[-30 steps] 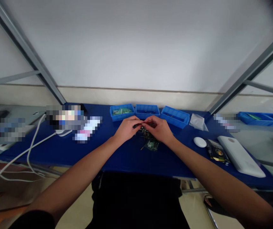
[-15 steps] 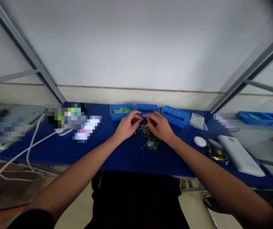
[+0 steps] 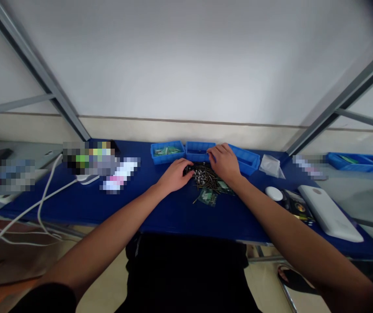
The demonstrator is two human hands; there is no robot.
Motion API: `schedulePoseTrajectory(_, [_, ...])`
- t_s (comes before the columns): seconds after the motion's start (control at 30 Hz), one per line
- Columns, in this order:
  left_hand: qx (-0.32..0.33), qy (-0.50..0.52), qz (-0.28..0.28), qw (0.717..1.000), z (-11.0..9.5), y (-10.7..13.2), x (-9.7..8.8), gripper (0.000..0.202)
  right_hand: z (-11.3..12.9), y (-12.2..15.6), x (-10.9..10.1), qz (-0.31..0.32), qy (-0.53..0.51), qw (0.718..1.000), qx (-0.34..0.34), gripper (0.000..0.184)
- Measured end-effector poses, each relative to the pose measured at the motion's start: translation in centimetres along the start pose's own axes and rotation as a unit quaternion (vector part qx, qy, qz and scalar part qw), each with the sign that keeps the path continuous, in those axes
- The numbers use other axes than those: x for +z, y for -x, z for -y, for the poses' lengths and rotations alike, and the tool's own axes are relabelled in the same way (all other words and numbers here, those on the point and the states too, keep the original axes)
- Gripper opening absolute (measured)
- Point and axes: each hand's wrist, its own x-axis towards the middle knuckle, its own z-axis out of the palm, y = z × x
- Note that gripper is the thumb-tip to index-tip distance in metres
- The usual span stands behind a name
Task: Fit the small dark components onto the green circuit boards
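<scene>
A heap of small dark electronic parts with thin metal leads (image 3: 204, 176) lies on the blue table (image 3: 160, 208). Small green circuit boards (image 3: 208, 196) lie at its near edge. My left hand (image 3: 175, 174) rests at the heap's left side, fingers curled with the tips among the parts. My right hand (image 3: 223, 162) is over the heap's far right side, fingers bent and reaching toward the middle blue tray (image 3: 199, 150). What either hand pinches is too small to make out.
Three blue trays stand in a row at the back: left tray (image 3: 167, 151) with green boards, middle tray, right tray (image 3: 245, 158). A clear bag (image 3: 269, 165), a white round puck (image 3: 273, 193) and a white device (image 3: 328, 213) lie to the right. White cables (image 3: 42, 195) hang on the left.
My hands, joined over the heap a second ago, have come apart. The right hand moved back and right toward the trays; the left hand sank to the heap's left edge.
</scene>
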Motion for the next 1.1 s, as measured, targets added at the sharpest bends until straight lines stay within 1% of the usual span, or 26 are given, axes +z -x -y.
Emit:
schedulePoseTrajectory(0.23, [-0.002,-0.007,0.023,1.0,0.0,0.0,-0.2,0.028,0.3,0.1,-0.1,0.007,-0.029,1.0,0.005,0.028])
schedulePoseTrajectory(0.37, [0.002,-0.006,0.024,1.0,0.3,0.0,-0.1,0.03,0.5,0.3,-0.2,0.009,-0.036,0.999,0.014,0.027])
schedulePoseTrajectory(0.5, [0.007,0.003,0.017,1.0,0.4,0.0,0.0,0.029,1.2,0.6,-1.0,0.001,-0.067,0.998,-0.018,0.025])
schedulePoseTrajectory(0.57, [0.011,0.011,0.014,1.0,0.3,0.0,-0.1,0.027,1.7,0.8,-1.6,-0.01,-0.081,0.996,-0.021,0.024])
schedulePoseTrajectory(0.6, [0.013,0.016,0.013,1.0,0.2,0.0,-0.1,0.027,1.9,1.0,-2.0,-0.005,-0.088,0.996,-0.022,0.023])
schedulePoseTrajectory(0.7, [0.011,0.023,0.011,1.0,0.1,0.1,-0.2,0.027,2.0,1.5,-3.5,0.066,-0.128,0.989,-0.036,0.023])
schedulePoseTrajectory(0.77, [0.007,0.023,0.01,1.0,0.1,0.1,-0.2,0.028,1.8,1.9,-4.5,0.126,-0.166,0.976,-0.06,0.029])
schedulePoseTrajectory(0.83, [0.005,0.022,0.01,1.0,0.2,0.1,-0.1,0.029,1.6,2.2,-5.4,0.173,-0.206,0.96,-0.077,0.039])
schedulePoseTrajectory(0.87, [0.004,0.022,0.01,1.0,0.2,0.1,-0.1,0.029,1.6,2.3,-5.8,0.191,-0.22,0.953,-0.079,0.046])
schedulePoseTrajectory(0.97, [0.004,0.024,0.012,1.0,0.3,0.1,-0.1,0.028,2.2,2.5,-6.4,0.234,-0.253,0.934,-0.096,0.08])
schedulePoseTrajectory(1.0, [0.003,0.024,0.013,1.0,0.3,0.2,-0.1,0.028,2.5,2.5,-6.4,0.243,-0.263,0.928,-0.106,0.088])
schedulePoseTrajectory(1.03, [0.002,0.025,0.013,1.0,0.2,0.2,-0.1,0.028,2.9,2.5,-6.4,0.251,-0.27,0.923,-0.115,0.091])
schedulePoseTrajectory(1.1, [0.0,0.026,0.013,1.0,0.2,0.2,-0.1,0.028,3.5,2.6,-6.2,0.259,-0.279,0.916,-0.128,0.083])
